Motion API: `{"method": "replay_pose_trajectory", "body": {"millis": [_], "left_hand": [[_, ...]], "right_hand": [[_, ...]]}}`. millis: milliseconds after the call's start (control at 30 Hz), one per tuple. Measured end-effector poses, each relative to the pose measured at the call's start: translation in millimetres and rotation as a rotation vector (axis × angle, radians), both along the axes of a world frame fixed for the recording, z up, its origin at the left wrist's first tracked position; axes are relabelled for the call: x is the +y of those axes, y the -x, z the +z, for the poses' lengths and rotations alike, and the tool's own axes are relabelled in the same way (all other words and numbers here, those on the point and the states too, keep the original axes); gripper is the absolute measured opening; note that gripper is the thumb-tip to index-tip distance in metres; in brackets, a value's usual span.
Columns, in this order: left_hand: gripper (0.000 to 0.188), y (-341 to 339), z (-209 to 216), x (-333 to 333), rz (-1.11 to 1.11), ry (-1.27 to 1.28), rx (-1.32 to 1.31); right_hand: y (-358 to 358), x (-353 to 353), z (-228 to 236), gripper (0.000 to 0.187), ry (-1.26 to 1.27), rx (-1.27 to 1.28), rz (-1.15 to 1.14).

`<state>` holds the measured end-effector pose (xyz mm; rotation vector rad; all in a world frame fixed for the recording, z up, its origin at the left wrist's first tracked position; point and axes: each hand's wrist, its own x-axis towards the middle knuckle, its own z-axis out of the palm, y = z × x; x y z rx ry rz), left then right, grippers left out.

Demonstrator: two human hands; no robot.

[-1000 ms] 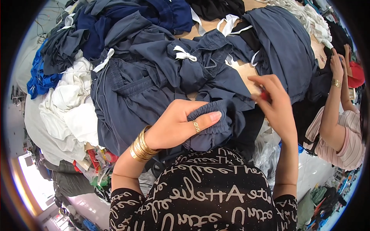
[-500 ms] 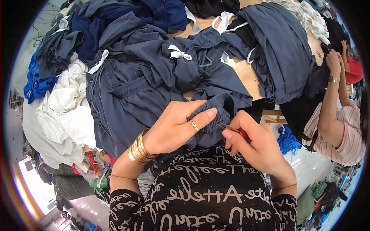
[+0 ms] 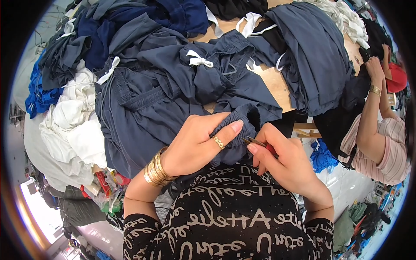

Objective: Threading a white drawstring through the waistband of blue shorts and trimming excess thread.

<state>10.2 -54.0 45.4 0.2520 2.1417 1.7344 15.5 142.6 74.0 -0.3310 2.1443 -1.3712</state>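
Gathered elastic on a dark grey-blue garment (image 3: pixel 247 118) is pinched by my left hand (image 3: pixel 195 143), the thumb lying along its ribbed band. My right hand (image 3: pixel 288 160) is closed on a small pair of thread snips (image 3: pixel 255 141) with metal blades and a red handle mostly hidden in the fingers. The blade tips are at the gathered band, just beyond my left thumb. Whether they touch the cloth or hold a thread is too small to tell. The garment's lower part hangs in front of my body.
Grey-blue garments with white drawstring bows (image 3: pixel 200 59) cover the table (image 3: pixel 277 86). A folded grey-blue stack (image 3: pixel 312 56) is at the right, white cloth (image 3: pixel 71 117) at the left. Another person (image 3: pixel 375 138) in a striped top works at the right with black fabric.
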Motion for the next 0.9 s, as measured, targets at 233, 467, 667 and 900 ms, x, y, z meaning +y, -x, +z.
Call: {"method": "replay_pose_trajectory", "body": {"millis": [233,467,667,900], "left_hand": [[0.025,-3,-4,2,0.038,-0.061,-0.014],[0.028,-1,-12,6,0.061,-0.138,-0.074],[0.029,-1,-19,7,0.065,-0.128,-0.091],[0.029,-2,-15,5,0.106,-0.167,-0.072]], "right_hand": [[1,-3,-20,0.007,0.315,0.161,-0.367],[2,-13,-39,0.026,0.147,0.89,-0.173],[14,-6,-47,0.024,0.071,0.972,-0.143],[12,5,-35,0.018,0.112,0.746,-0.164]]}}
